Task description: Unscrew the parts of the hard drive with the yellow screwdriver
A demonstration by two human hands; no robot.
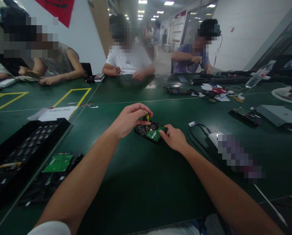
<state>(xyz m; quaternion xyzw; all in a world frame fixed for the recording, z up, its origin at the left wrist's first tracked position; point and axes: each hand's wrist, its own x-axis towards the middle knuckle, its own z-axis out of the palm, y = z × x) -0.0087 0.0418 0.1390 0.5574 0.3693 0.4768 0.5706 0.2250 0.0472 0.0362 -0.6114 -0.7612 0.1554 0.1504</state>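
Drive [153, 133], black with green circuit board: mid-table, straight ahead of me, between my two hands. My left hand [130, 119]: thumb and fingers pinching a small yellow-and-black tool [148, 116] above the drive's far side; I cannot tell whether its tip touches. My right hand [175, 138]: thumb and fingers pinching the drive's right end. Left: long black tray [61, 127]; just beside it, nearer me, a green board [58, 163]. Right: grey box [280, 115]. Far right: clear bottle [259, 75], tilted.
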